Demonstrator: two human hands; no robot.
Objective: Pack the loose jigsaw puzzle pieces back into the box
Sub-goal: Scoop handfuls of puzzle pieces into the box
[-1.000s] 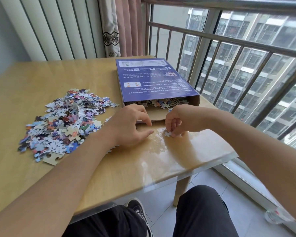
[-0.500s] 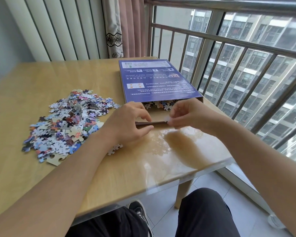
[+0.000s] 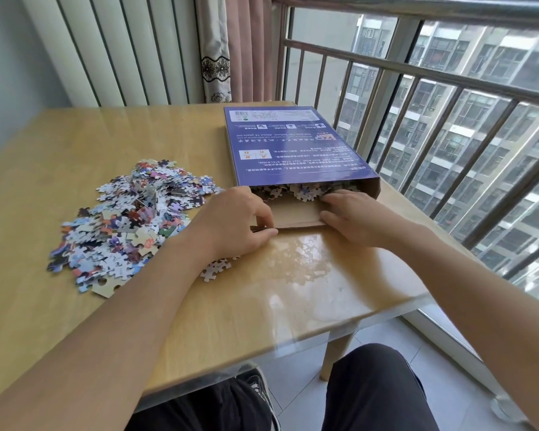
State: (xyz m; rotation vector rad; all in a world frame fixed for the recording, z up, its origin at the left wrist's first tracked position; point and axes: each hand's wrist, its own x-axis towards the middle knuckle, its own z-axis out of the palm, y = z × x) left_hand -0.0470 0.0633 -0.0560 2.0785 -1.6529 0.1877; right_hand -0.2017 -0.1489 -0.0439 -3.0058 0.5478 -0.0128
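Observation:
A flat blue puzzle box (image 3: 293,147) lies on the wooden table (image 3: 75,144), its near end open with a brown flap (image 3: 293,214) folded out. Several pieces (image 3: 305,191) show inside the opening. My left hand (image 3: 234,222) grips the flap's left corner between thumb and fingers. My right hand (image 3: 352,213) lies on the flap's right side, its fingertips at the box mouth against the pieces; I cannot tell whether it holds one. A big heap of loose pieces (image 3: 128,222) lies left of the box, and a few pieces (image 3: 213,270) sit by my left wrist.
The table's right edge runs along a metal balcony railing (image 3: 433,82) with glass behind it. Curtains (image 3: 231,48) and a ribbed white panel stand at the back. My knees and a shoe show below the table's near edge.
My right hand picked a piece off the table in front of the flap, carried it up and pushed its fingers into the box mouth. My left hand stayed on the flap.

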